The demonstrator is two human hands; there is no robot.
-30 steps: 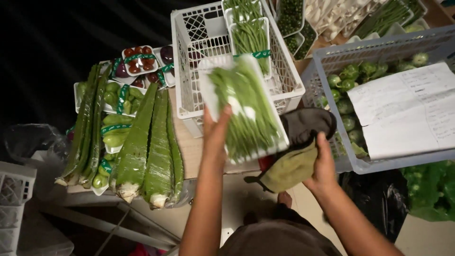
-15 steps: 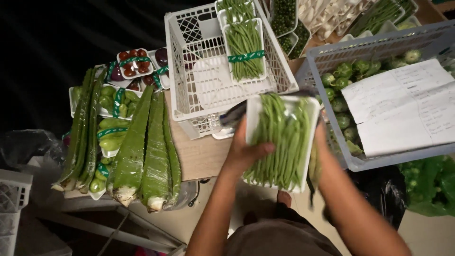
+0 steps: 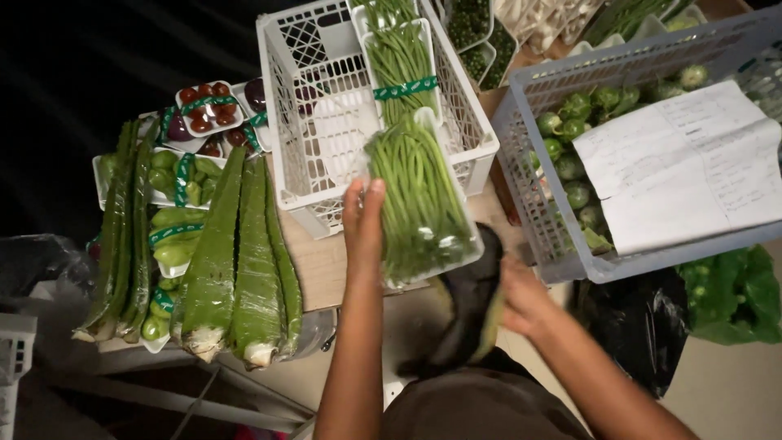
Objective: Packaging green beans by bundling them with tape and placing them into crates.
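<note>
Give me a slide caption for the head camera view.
Left hand holds a wrapped tray of green beans beside a white crate.

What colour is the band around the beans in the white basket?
Green, on the tray of beans in the white basket; head view.

- The right hand (image 3: 521, 295) is blurred, its fingers partly behind a dark cloth (image 3: 471, 305).
- The sheet of paper (image 3: 684, 163) covers most of the grey crate (image 3: 529, 175), which the right edge cuts off.
</note>
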